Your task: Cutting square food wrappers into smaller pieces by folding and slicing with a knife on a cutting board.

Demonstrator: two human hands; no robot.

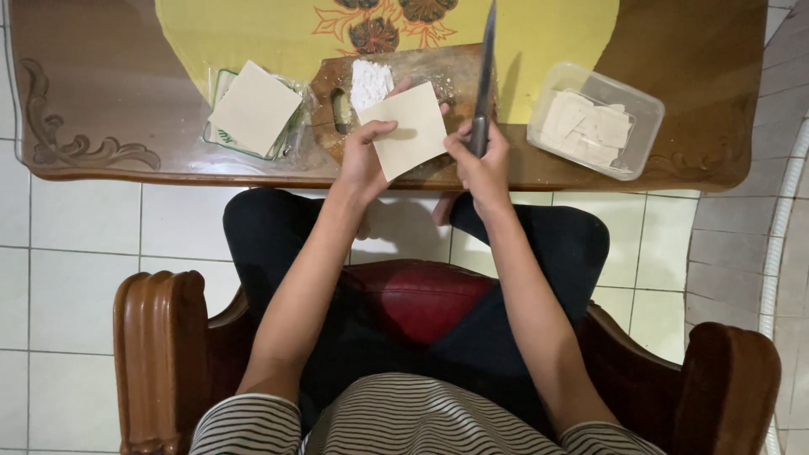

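Dough sheet [410,129] pinched in left hand [364,157] above wooden cutting board [421,72] near table [101,101] front edge. Right hand [482,164] gripping knife [485,72], blade upright. Wrapper stack [254,108] left, plastic container [596,120] right. White tile floor [76,253] open on both sides.

Dim, warm indoor light; soft shadows under the table [126,168] edge, slight softness throughout, mild bending at the right edge.
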